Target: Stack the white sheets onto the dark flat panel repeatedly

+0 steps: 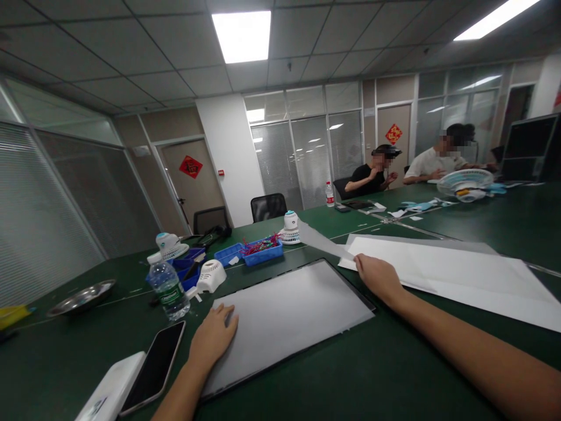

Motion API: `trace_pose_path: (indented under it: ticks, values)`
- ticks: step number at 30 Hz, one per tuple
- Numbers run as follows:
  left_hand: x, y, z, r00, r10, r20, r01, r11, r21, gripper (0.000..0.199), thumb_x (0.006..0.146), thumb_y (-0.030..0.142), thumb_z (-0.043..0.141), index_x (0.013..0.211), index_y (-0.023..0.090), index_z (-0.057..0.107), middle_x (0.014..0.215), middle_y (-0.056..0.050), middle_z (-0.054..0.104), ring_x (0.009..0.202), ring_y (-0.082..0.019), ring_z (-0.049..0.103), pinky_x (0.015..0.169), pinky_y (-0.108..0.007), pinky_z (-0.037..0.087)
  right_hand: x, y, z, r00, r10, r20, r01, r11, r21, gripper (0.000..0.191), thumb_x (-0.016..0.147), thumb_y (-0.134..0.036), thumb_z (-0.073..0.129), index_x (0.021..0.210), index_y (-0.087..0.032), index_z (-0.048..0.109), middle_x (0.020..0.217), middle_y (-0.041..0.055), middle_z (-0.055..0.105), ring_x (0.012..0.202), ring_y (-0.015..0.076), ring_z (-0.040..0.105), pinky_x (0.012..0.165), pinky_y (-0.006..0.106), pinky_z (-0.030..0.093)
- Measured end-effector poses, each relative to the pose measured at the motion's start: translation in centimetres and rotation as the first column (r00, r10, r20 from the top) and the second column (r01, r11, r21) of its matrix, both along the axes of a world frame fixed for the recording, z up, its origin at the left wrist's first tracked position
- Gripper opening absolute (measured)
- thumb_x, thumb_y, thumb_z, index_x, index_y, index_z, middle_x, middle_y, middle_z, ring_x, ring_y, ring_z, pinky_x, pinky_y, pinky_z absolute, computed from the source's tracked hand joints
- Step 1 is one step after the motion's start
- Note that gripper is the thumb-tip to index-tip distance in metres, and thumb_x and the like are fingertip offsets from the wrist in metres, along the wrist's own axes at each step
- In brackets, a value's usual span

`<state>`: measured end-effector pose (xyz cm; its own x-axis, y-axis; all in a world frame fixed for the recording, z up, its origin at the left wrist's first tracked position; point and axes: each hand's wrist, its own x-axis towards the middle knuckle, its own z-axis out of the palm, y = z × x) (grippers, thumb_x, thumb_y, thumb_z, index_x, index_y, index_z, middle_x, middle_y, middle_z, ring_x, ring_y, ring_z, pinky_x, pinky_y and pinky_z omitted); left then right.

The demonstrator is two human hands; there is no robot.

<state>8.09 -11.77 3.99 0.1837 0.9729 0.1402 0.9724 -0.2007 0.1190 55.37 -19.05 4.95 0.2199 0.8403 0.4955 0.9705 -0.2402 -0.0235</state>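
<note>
A large pale sheet [284, 316] lies over a dark-edged flat board on the green table. My left hand [214, 333] rests on the sheet's left edge, its fingers slightly apart and holding nothing. At the right, my right hand [377, 275] pinches the corner of a thin white sheet [322, 238], which rises toward the far left beyond the board. Larger white sheets [473, 269] lie overlapped on the table to the right of that hand.
Left of the board are a water bottle [169, 286], a phone [155, 365], a white box [111, 389] and a metal dish [83, 297]. Beyond it stand a blue tray [264, 252] of wires and white fan parts [211, 276]. Two people sit across the table.
</note>
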Motion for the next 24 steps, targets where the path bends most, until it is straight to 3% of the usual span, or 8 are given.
trace_pose_path:
  ticks: [3, 5, 8, 11, 14, 17, 20, 24]
  values:
    - [0.4, -0.2, 0.1, 1.000, 0.023, 0.004, -0.023, 1.000, 0.015, 0.059, 0.092, 0.051, 0.038, 0.137, 0.019, 0.058, 0.150, -0.015, 0.049, 0.141, -0.032, 0.042, 0.115, -0.045, 0.031, -1.8, -0.6, 0.3, 0.980, 0.194, 0.040, -0.195, 0.981, 0.022, 0.046, 0.104, -0.036, 0.024, 0.105, -0.015, 0.066, 0.093, 0.0140, 0.072, 0.081, 0.0237, 0.067, 0.074, 0.033, 0.044]
    - [0.6, -0.4, 0.1, 0.999, 0.033, 0.006, -0.033, 0.999, 0.033, 0.060, 0.092, 0.055, 0.038, 0.136, 0.020, 0.060, 0.149, -0.016, 0.050, 0.139, -0.033, 0.044, 0.113, -0.047, 0.033, -3.2, -1.2, 0.4, 0.923, 0.377, 0.075, -0.377, 0.926, -0.009, 0.043, 0.103, -0.036, 0.029, 0.104, -0.018, 0.068, 0.093, 0.0111, 0.073, 0.085, 0.0219, 0.067, 0.079, 0.032, 0.044]
    - [1.0, -0.7, 0.2, 0.999, 0.046, 0.024, -0.047, 0.998, 0.036, 0.062, 0.092, 0.058, 0.035, 0.135, 0.021, 0.061, 0.147, -0.017, 0.052, 0.138, -0.033, 0.046, 0.111, -0.047, 0.035, -5.4, -2.1, 0.2, 0.787, 0.608, 0.107, -0.601, 0.794, -0.088, 0.035, 0.101, -0.036, 0.038, 0.103, -0.021, 0.069, 0.094, 0.0072, 0.073, 0.088, 0.0179, 0.065, 0.083, 0.029, 0.043]
    - [1.0, -0.9, 0.6, 0.993, 0.085, 0.077, -0.086, 0.996, 0.010, 0.063, 0.095, 0.055, 0.028, 0.135, 0.019, 0.060, 0.143, -0.018, 0.056, 0.132, -0.035, 0.052, 0.108, -0.048, 0.037, -7.1, -2.8, 0.1, 0.613, 0.779, 0.131, -0.759, 0.627, -0.175, 0.033, 0.101, -0.033, 0.038, 0.104, -0.021, 0.069, 0.091, 0.0059, 0.073, 0.084, 0.0172, 0.065, 0.079, 0.030, 0.044]
    - [0.7, -0.9, 1.1, 0.979, 0.131, 0.157, -0.129, 0.991, -0.023, 0.068, 0.097, 0.054, 0.017, 0.125, 0.017, 0.066, 0.124, -0.020, 0.069, 0.116, -0.038, 0.064, 0.097, -0.049, 0.045, -8.0, -3.2, 0.2, 0.493, 0.858, 0.145, -0.832, 0.514, -0.211, 0.035, 0.103, -0.031, 0.034, 0.105, -0.019, 0.067, 0.091, 0.0074, 0.072, 0.083, 0.0185, 0.064, 0.076, 0.033, 0.044]
    - [0.1, -0.6, 1.6, 0.944, 0.205, 0.257, -0.207, 0.978, -0.019, 0.072, 0.097, 0.055, 0.013, 0.111, 0.017, 0.072, 0.112, -0.019, 0.074, 0.110, -0.039, 0.067, 0.091, -0.048, 0.048, -8.1, -3.4, 0.3, 0.465, 0.877, 0.122, -0.853, 0.481, -0.202, 0.034, 0.103, -0.030, 0.035, 0.108, -0.018, 0.067, 0.095, 0.0082, 0.073, 0.088, 0.0190, 0.065, 0.079, 0.033, 0.046]
    - [-0.5, -0.1, 1.7, 0.907, 0.225, 0.355, -0.234, 0.972, -0.019, 0.067, 0.094, 0.061, 0.023, 0.106, 0.020, 0.075, 0.105, -0.017, 0.077, 0.108, -0.038, 0.068, 0.088, -0.045, 0.049, -8.0, -3.8, 0.5, 0.421, 0.906, 0.054, -0.885, 0.423, -0.197, 0.033, 0.102, -0.031, 0.037, 0.115, -0.020, 0.065, 0.107, 0.0085, 0.073, 0.100, 0.0195, 0.065, 0.087, 0.034, 0.047]
    - [-1.4, 1.0, 1.7, 0.824, 0.253, 0.507, -0.281, 0.959, -0.021, 0.056, 0.088, 0.059, 0.040, 0.097, 0.018, 0.078, 0.098, -0.012, 0.079, 0.103, -0.035, 0.070, 0.087, -0.039, 0.051, -7.6, -3.9, 0.6, 0.314, 0.946, -0.077, -0.944, 0.302, -0.129, 0.039, 0.100, -0.035, 0.043, 0.133, -0.021, 0.056, 0.127, 0.0079, 0.067, 0.119, 0.0189, 0.059, 0.100, 0.033, 0.046]
